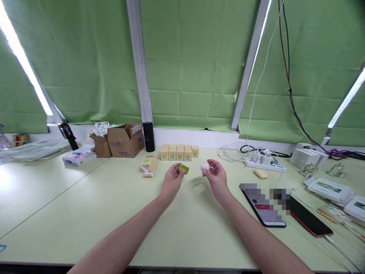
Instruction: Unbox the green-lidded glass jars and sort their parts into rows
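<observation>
Between the fingers of my left hand (173,178) is a small green open case or cup (184,169), held just above the table. My right hand (218,177) pinches a small white rounded piece (204,166); its exact kind is too small to make out. The two hands are apart, with a gap between the pieces they hold. Beyond my left hand lies an opened small cardboard box (149,166), its flap spread toward me. Several small closed tan boxes (180,152) with green labels stand in a row behind the hands.
On the right lie a phone (262,205), a second phone (309,215) on a cable, and a cream-coloured oval item (260,174). A power strip (265,165) with tangled cables sits behind them. Back left hold a cardboard carton (125,141), a black cylinder (148,137) and a tissue pack (79,157).
</observation>
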The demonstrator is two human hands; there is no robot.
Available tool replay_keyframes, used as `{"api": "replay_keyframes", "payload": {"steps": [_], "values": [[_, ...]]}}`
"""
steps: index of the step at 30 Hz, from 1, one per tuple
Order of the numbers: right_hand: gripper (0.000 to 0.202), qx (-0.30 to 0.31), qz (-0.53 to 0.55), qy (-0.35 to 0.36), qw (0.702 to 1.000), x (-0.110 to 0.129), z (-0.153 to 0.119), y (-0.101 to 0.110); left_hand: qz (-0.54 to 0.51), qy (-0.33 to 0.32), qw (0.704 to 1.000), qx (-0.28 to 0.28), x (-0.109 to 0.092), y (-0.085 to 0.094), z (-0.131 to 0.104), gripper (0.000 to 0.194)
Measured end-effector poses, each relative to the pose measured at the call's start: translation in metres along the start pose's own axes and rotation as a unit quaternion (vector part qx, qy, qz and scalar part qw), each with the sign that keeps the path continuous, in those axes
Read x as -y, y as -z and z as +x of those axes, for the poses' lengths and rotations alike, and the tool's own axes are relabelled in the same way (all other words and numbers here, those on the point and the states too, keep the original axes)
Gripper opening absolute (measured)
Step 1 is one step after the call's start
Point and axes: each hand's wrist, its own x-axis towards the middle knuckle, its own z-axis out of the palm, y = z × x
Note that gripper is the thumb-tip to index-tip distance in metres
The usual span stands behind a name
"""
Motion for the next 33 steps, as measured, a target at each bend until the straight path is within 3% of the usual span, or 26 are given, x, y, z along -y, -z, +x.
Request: {"api": "replay_keyframes", "payload": {"steps": [6, 10, 13, 16, 19, 26, 33], "values": [[0.044, -0.023, -0.044, 0.047, 0.998, 0.002, 0.02, 0.008, 0.004, -0.007, 1.0, -0.002, 0.001, 0.0, 0.0, 0.05], [0.039, -0.004, -0.177, 0.112, 0.978, 0.005, 0.041, 0.012, 0.008, -0.008, 1.0, -0.003, 0.004, 0.0, 0.001, 0.049], [0.037, 0.072, -0.328, 0.182, 0.924, 0.001, 0.054, 0.011, 0.012, -0.017, 1.0, -0.005, 0.006, 0.0, 0.002, 0.048], [0.05, 0.149, -0.475, 0.219, 0.839, -0.008, 0.062, 0.008, 0.015, -0.025, 1.0, -0.004, 0.006, 0.001, 0.003, 0.047], [0.047, 0.174, -0.586, 0.216, 0.761, -0.019, 0.066, 0.003, 0.016, -0.025, 1.0, -0.005, 0.006, 0.002, 0.003, 0.047], [0.031, 0.192, -0.653, 0.198, 0.705, -0.04, 0.064, -0.005, 0.003, -0.017, 1.0, -0.007, 0.004, 0.002, 0.003, 0.046], [0.029, 0.192, -0.683, 0.188, 0.679, -0.048, 0.059, -0.002, -0.012, -0.013, 1.0, 0.002, 0.005, 0.002, 0.002, 0.049]]}}
